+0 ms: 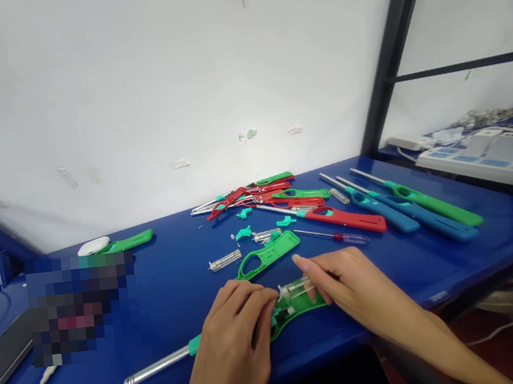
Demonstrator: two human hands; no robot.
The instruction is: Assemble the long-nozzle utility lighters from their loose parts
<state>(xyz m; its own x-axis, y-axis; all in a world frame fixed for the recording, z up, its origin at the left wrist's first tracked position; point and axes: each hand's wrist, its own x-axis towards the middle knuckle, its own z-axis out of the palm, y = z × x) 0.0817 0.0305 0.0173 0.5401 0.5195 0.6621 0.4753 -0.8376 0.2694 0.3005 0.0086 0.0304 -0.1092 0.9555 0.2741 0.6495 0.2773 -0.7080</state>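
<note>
Both gripping: my left hand point(234, 324) on green plastic lighter shell point(302, 310), right hand point(342, 273) on clear plastic tube point(293, 290) at its 3 o'clock end, likely light, slippery, best pinched by sides.

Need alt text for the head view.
A person's left hand holds an opened green lighter over a blue table while the right hand grasps a clear tank. Behind lie loose parts and a screwdriver; red, blue and green lighters lie to the right.
</note>
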